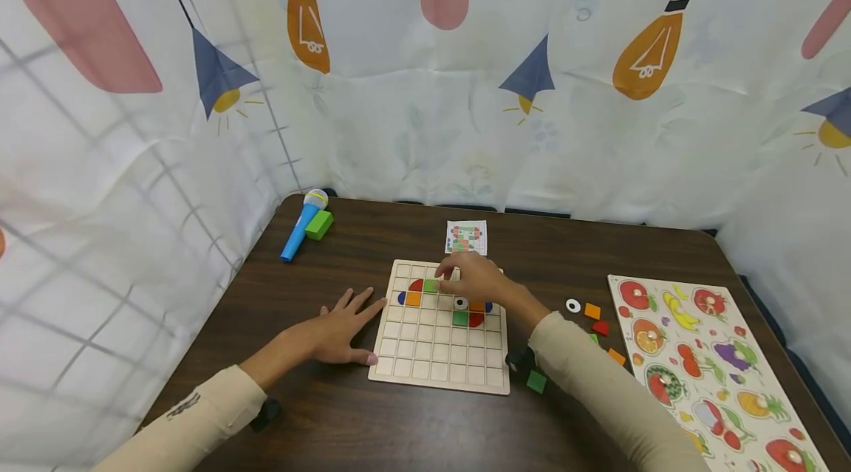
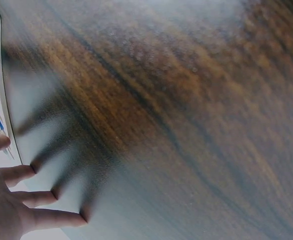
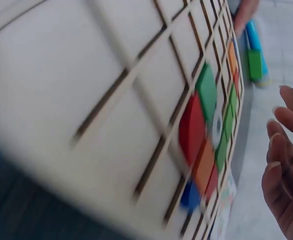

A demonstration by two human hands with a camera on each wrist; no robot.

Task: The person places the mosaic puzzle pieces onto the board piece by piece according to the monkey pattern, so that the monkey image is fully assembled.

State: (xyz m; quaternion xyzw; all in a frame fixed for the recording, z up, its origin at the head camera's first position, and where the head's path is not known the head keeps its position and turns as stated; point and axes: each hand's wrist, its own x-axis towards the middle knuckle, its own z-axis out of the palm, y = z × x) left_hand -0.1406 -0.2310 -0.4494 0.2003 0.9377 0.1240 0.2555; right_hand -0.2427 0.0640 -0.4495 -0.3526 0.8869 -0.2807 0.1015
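Note:
A pale wooden grid board (image 1: pixel 425 354) lies on the dark table. Coloured pieces sit in its upper cells: a green square (image 1: pixel 431 286), an orange square (image 1: pixel 413 299), a red piece (image 1: pixel 476 320) and a white disc with a black dot (image 1: pixel 461 303) among them. My right hand (image 1: pixel 473 278) hovers over the board's top rows, its loosely bent fingers (image 3: pixel 281 127) showing nothing between them in the right wrist view. It hides some cells in the head view. On the table, my left hand (image 1: pixel 339 332) rests with fingers spread, its thumb and index finger at the board's left edge.
Behind the board lies a small pattern card (image 1: pixel 467 237). A toy microphone (image 1: pixel 302 228) and a green block (image 1: pixel 319 225) are at the back left. Loose pieces, including an orange square (image 1: pixel 592 311), lie right of the board, beside a fruit puzzle board (image 1: pixel 721 376).

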